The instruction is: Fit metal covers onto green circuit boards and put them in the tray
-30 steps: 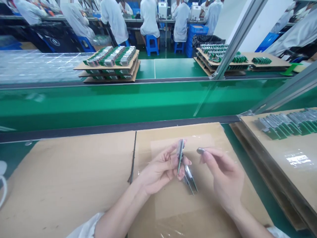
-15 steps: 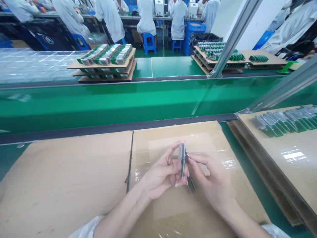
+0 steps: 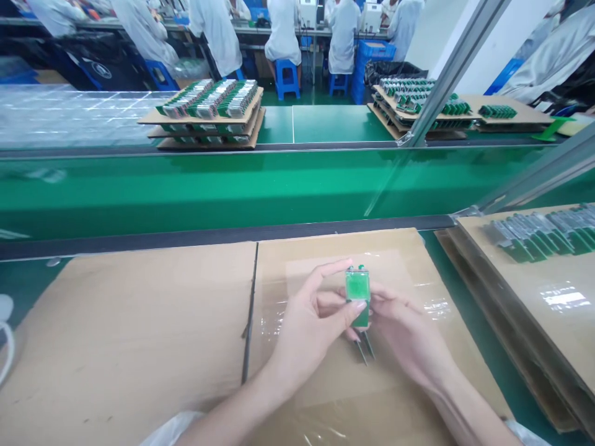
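Note:
My left hand (image 3: pixel 312 328) pinches a small green circuit board (image 3: pixel 357 296) upright, its flat green face turned toward me, thumb on the near side and forefinger over the top. My right hand (image 3: pixel 403 337) is closed around the same board from behind and below, its fingers mostly hidden by it. A pair of metal tweezers (image 3: pixel 365 348) pokes out beneath the board, between the two hands, above the taped cardboard sheet (image 3: pixel 325 384).
A second cardboard sheet (image 3: pixel 125 334) lies to the left. At the right, a cardboard tray (image 3: pixel 553 297) carries a row of green boards (image 3: pixel 539 232). Beyond runs a green conveyor (image 3: pixel 223 192), with stacked trays of boards (image 3: pixel 209 114) and people in white coats behind.
The board has turned from edge-on to showing its flat green face. My right hand, apart from it at first, has closed in behind and under it.

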Tool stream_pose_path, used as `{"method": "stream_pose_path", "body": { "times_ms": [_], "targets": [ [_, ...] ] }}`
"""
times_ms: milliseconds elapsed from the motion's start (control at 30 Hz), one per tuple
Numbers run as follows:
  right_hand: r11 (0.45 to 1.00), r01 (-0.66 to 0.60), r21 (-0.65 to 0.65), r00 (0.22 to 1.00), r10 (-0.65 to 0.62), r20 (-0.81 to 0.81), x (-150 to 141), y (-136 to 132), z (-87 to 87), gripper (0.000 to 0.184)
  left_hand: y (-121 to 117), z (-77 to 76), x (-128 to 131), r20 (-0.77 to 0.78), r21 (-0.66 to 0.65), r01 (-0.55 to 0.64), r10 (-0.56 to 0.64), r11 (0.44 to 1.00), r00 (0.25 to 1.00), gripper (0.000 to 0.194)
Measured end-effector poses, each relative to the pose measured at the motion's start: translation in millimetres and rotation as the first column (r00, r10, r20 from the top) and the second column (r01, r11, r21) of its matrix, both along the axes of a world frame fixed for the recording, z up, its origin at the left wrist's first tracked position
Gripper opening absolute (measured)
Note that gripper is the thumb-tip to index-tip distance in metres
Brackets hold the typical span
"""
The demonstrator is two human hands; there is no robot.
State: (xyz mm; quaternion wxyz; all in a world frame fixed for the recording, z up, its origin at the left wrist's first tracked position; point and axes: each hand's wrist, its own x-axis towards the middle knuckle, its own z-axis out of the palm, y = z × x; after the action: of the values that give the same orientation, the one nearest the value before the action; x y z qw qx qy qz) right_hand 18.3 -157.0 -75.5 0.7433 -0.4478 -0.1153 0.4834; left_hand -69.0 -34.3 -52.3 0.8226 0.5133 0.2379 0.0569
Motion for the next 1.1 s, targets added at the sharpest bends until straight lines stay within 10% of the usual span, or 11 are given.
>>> {"method": "stream_pose_path", "body": {
  "times_ms": [800,1100],
  "targets": [
    [0.991,0.055,-0.121,0.992,-0.041,0.12,-2.5,-0.4,-10.9,0.025,-3.2,-2.9,-3.3,-0.018,-0.002,0.041,-0.041,0.999,0.999,0.055],
    [0.959,0.159,-0.235,0.88,-0.03,0.474,4.7,-9.5,-8.6,0.02,7.5,-8.4,-3.8,0.018,-0.062,0.187,-0.186,0.98,0.982,0.061]
  ]
}}
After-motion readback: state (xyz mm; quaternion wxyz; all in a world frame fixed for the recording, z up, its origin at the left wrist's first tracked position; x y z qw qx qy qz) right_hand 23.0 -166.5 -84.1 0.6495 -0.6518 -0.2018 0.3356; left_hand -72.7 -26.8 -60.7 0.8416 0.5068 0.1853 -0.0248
